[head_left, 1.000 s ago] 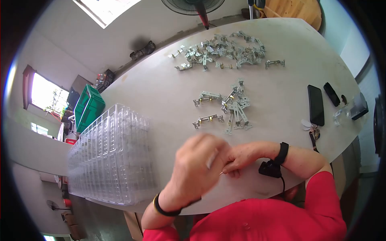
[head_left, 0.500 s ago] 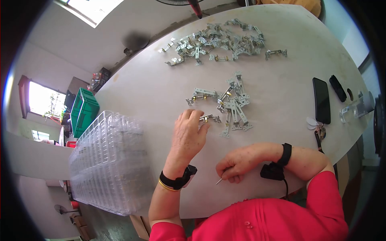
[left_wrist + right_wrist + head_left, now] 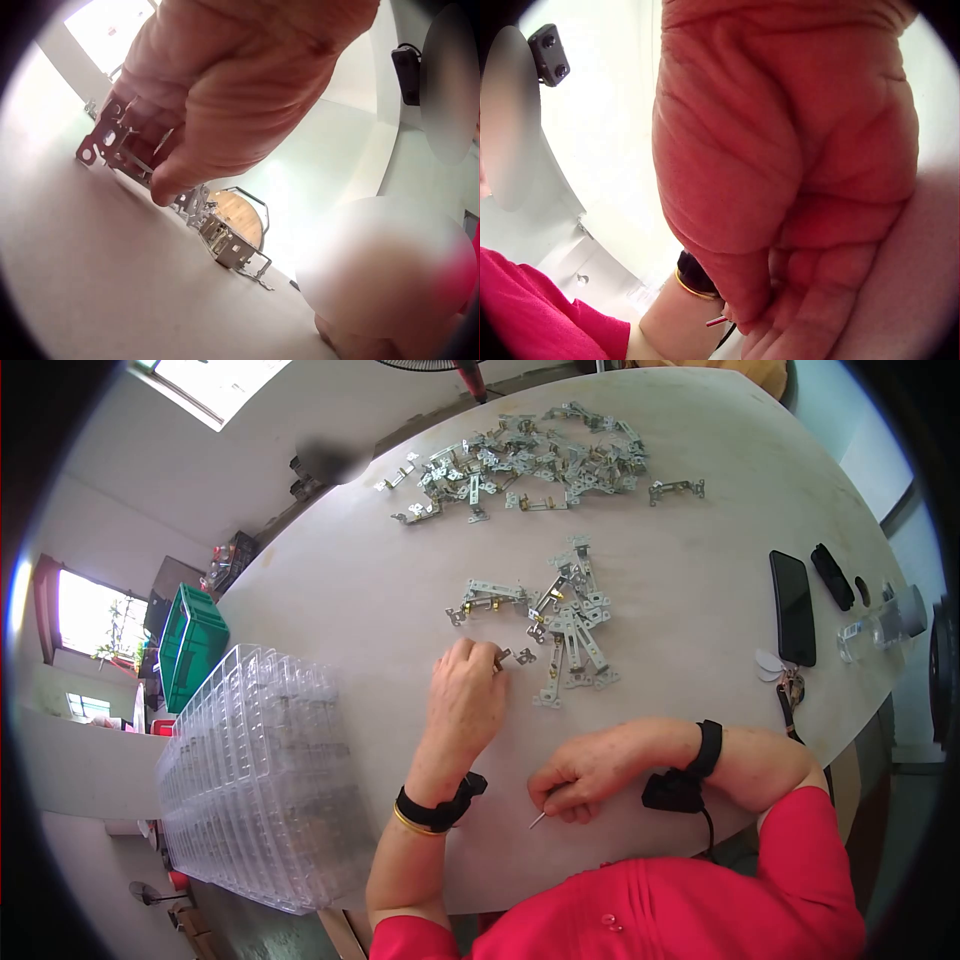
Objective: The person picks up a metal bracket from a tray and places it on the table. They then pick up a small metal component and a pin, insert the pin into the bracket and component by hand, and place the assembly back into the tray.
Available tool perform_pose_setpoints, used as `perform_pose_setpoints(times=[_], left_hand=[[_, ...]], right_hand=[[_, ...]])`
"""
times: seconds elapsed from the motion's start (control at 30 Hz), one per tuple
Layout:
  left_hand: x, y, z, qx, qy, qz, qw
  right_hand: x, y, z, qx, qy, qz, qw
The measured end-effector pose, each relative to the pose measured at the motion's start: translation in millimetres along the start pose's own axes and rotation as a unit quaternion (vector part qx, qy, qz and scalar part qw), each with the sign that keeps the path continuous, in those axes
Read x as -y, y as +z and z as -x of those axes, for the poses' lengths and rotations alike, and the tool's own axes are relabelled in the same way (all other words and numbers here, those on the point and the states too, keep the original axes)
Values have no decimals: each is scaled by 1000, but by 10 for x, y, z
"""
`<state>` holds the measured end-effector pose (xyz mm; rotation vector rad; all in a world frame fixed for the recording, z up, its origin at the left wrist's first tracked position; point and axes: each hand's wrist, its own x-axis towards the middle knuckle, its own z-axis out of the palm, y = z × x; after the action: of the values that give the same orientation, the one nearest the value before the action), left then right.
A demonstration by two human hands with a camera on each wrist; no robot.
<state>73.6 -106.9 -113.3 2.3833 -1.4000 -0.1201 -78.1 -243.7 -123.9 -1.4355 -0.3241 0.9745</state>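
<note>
My left hand grips a metal bracket, whose right end shows past the fingers in the head view. In the left wrist view the thumb and fingers of that hand are around the bracket, just over the table. My right hand rests near the table's front edge and pinches a thin rod; its tip also shows in the right wrist view, below the curled right hand. A small group of brackets lies beyond the hands.
Farther back lies a larger pile of brackets. Stacked clear plastic trays stand on the left, near a green crate. A phone, keys, a black case and a clear container lie on the right.
My left hand has moved from beside my right hand to the bracket farther forward and taken hold of it. My right hand stays nearly in place with the rod.
</note>
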Motion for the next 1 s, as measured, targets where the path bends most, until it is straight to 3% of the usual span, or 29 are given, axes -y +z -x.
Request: perform_pose_setpoints(times=[0.07,0.2,0.27,0.3,0.37,0.4,0.47,0.87,1.0], left_hand=[[-13,8,31,-63,-12,84,994],[-119,-137,97,-71,-51,230,969],[-108,-144,144,9,-129,483,866],[-98,-150,166,8,-130,483,866],[-63,-166,212,58,-148,596,787],[-48,-155,234,57,-150,595,788],[-16,-99,268,58,-179,675,713],[50,160,320,52,-164,780,602],[99,190,329,51,-162,789,591]], right_hand=[[-23,8,-4,-1,-5,-2,1000],[-18,-6,-2,-1,-8,14,1000],[25,2,18,-4,-4,15,1000],[47,7,31,-10,1,15,1000],[81,9,49,-10,5,13,1000],[85,10,44,-12,9,10,1000],[66,11,31,-10,9,10,1000],[46,-16,21,-5,16,19,1000],[55,-6,19,-11,6,9,1000]])
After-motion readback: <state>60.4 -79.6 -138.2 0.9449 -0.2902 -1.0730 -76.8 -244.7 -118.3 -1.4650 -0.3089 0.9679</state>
